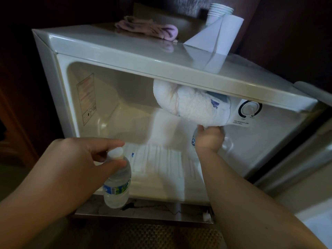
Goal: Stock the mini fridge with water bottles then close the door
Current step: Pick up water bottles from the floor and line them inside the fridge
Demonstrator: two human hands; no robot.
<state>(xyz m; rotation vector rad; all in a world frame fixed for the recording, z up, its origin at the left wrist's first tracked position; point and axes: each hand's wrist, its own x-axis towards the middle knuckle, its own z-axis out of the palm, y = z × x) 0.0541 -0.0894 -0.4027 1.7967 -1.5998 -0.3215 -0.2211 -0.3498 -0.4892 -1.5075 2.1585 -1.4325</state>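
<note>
The white mini fridge (125, 51) stands open, its door (296, 168) swung out to the right. My left hand (75, 159) pinches the white cap of a clear water bottle (117, 187) with a blue and green label, which hangs upright in front of the fridge's lower edge. My right hand (209, 139) reaches deep inside the fridge and grips a second water bottle (194, 140) near the right wall; only a strip of that bottle with a blue logo shows beside my fingers. A frost-covered freezer coil (188, 106) hangs just above that hand.
On top of the fridge lie a pink cloth (149, 29), a paper towel roll (228, 35) and a stack of paper cups (218, 12). A temperature dial (250, 108) sits on the inner right wall. A white liner (161, 164) covers the fridge floor.
</note>
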